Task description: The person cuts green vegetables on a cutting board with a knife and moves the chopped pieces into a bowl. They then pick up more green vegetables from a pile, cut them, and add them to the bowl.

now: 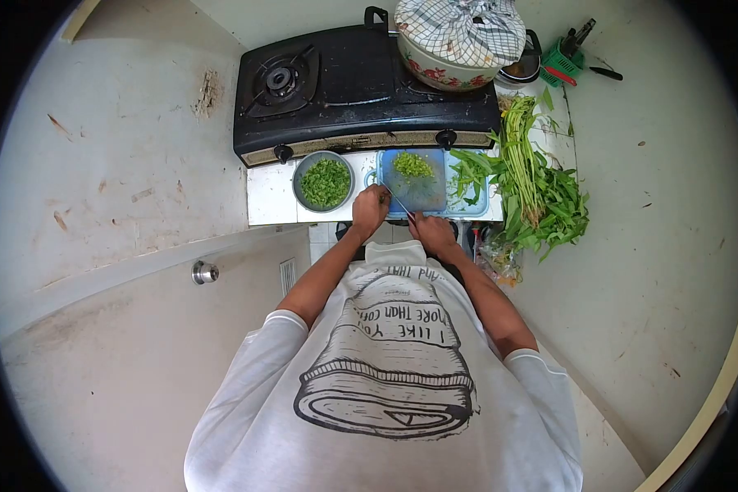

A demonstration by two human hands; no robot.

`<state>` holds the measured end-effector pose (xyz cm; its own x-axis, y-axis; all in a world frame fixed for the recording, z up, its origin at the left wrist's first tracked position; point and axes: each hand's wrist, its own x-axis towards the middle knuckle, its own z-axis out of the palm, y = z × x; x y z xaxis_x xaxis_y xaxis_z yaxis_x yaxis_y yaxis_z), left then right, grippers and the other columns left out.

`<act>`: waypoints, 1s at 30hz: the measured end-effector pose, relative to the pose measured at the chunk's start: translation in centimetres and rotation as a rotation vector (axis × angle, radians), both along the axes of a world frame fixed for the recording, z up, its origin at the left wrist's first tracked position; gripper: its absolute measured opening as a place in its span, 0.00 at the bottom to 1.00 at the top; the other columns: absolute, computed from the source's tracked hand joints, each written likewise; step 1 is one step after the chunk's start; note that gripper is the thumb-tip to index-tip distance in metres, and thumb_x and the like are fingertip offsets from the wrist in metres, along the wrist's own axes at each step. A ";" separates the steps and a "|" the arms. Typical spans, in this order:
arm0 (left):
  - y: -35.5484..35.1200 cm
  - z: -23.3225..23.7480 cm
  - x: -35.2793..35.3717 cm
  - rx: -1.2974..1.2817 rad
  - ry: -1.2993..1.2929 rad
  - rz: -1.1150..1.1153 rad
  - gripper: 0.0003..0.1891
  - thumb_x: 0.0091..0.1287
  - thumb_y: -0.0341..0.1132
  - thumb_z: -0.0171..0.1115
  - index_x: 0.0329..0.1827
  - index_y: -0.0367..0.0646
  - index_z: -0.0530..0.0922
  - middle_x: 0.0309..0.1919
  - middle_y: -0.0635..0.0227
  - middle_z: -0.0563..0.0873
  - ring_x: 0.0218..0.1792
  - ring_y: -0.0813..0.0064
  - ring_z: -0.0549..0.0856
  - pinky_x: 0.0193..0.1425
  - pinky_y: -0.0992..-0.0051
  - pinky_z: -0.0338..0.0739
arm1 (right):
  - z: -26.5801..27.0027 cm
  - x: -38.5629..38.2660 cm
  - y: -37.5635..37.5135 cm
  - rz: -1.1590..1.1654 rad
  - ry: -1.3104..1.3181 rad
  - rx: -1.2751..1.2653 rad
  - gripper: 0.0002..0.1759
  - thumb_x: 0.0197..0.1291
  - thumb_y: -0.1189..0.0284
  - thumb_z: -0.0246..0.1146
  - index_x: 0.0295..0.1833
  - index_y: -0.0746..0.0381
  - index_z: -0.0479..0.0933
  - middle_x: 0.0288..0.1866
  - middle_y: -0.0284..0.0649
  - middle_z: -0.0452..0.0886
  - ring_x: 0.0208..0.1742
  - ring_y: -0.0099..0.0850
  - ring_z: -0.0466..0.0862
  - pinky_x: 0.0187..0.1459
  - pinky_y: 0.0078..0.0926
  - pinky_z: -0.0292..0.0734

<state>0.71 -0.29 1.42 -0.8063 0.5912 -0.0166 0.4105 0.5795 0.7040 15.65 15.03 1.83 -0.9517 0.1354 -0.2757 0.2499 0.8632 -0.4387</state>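
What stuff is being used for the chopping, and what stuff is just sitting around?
In use: the knife in the right hand, the blue cutting board by the left hand, the chopped pile on it, the bowl of greens, the leafy bunch beside the board.
Lying about: the stove, the cloth-covered pot, the green basket.
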 end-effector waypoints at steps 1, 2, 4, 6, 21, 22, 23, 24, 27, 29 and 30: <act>0.0 0.0 0.0 0.001 0.000 0.005 0.06 0.65 0.30 0.66 0.40 0.41 0.89 0.40 0.54 0.89 0.38 0.47 0.89 0.45 0.54 0.84 | -0.1 0.0 0.0 0.003 0.001 0.002 0.20 0.74 0.58 0.59 0.46 0.68 0.78 0.28 0.58 0.87 0.32 0.57 0.90 0.38 0.58 0.85; 0.0 -0.1 0.0 -0.005 -0.003 0.001 0.06 0.65 0.30 0.66 0.40 0.41 0.89 0.40 0.54 0.89 0.38 0.47 0.89 0.45 0.54 0.84 | -0.1 0.0 0.0 0.007 0.003 0.004 0.20 0.74 0.59 0.59 0.46 0.68 0.78 0.28 0.58 0.87 0.32 0.57 0.90 0.38 0.58 0.86; 0.0 0.0 0.0 -0.016 -0.010 -0.007 0.06 0.65 0.30 0.66 0.40 0.41 0.89 0.40 0.54 0.89 0.38 0.47 0.89 0.45 0.54 0.84 | -0.9 -0.2 0.0 0.003 0.021 0.006 0.20 0.74 0.59 0.59 0.46 0.68 0.77 0.28 0.58 0.87 0.32 0.57 0.90 0.38 0.57 0.86; 0.0 0.0 0.0 -0.026 -0.016 -0.007 0.05 0.65 0.30 0.66 0.40 0.41 0.88 0.40 0.54 0.89 0.39 0.46 0.89 0.45 0.53 0.84 | -1.4 -0.5 -0.1 0.000 0.026 0.023 0.20 0.74 0.58 0.59 0.46 0.67 0.77 0.29 0.58 0.87 0.32 0.57 0.90 0.38 0.56 0.86; -0.2 -0.3 0.2 -0.016 -0.018 0.013 0.05 0.66 0.31 0.65 0.40 0.44 0.88 0.40 0.55 0.88 0.40 0.45 0.88 0.47 0.53 0.83 | 0.3 -0.1 -0.1 -0.040 -0.045 0.017 0.21 0.75 0.58 0.58 0.51 0.68 0.78 0.30 0.56 0.88 0.33 0.57 0.90 0.40 0.55 0.86; -0.1 -0.2 0.1 -0.023 -0.023 0.008 0.05 0.66 0.31 0.65 0.39 0.44 0.88 0.40 0.54 0.88 0.40 0.45 0.88 0.47 0.53 0.83 | 0.4 -0.1 -0.1 -0.026 -0.044 0.005 0.21 0.75 0.58 0.58 0.51 0.68 0.78 0.30 0.56 0.88 0.33 0.56 0.90 0.40 0.55 0.86; -0.1 -0.1 0.1 -0.024 -0.019 0.005 0.05 0.66 0.30 0.65 0.39 0.43 0.88 0.40 0.54 0.87 0.41 0.46 0.88 0.46 0.53 0.82 | 0.4 -0.1 -0.1 -0.011 -0.043 -0.008 0.22 0.75 0.58 0.58 0.51 0.69 0.78 0.30 0.56 0.88 0.33 0.56 0.90 0.41 0.55 0.86; -0.2 0.0 0.1 -0.025 -0.015 0.002 0.05 0.66 0.30 0.65 0.39 0.43 0.88 0.40 0.54 0.87 0.41 0.46 0.88 0.46 0.53 0.82 | 0.6 -0.2 -0.2 -0.004 -0.051 -0.011 0.21 0.75 0.58 0.58 0.51 0.69 0.78 0.29 0.56 0.88 0.33 0.56 0.90 0.41 0.55 0.86; -0.2 0.1 0.2 -0.019 -0.001 0.000 0.04 0.66 0.30 0.65 0.39 0.42 0.87 0.39 0.54 0.85 0.41 0.46 0.87 0.46 0.52 0.82 | 1.1 -0.2 -0.2 0.006 -0.064 -0.018 0.21 0.74 0.59 0.58 0.51 0.69 0.78 0.29 0.55 0.88 0.34 0.55 0.90 0.41 0.55 0.86; -0.3 0.4 0.3 -0.023 0.008 -0.007 0.04 0.66 0.30 0.65 0.39 0.42 0.87 0.39 0.55 0.84 0.40 0.47 0.87 0.45 0.51 0.81 | 1.1 -0.3 -0.2 0.007 -0.054 -0.018 0.21 0.74 0.60 0.59 0.50 0.70 0.77 0.29 0.55 0.88 0.34 0.55 0.90 0.40 0.55 0.86; -0.3 0.4 0.3 -0.030 0.014 -0.015 0.04 0.66 0.30 0.65 0.39 0.41 0.87 0.39 0.55 0.84 0.40 0.47 0.87 0.45 0.51 0.81 | 0.9 -0.3 -0.2 0.008 -0.050 -0.025 0.21 0.74 0.59 0.59 0.50 0.70 0.77 0.29 0.56 0.87 0.33 0.56 0.90 0.40 0.55 0.86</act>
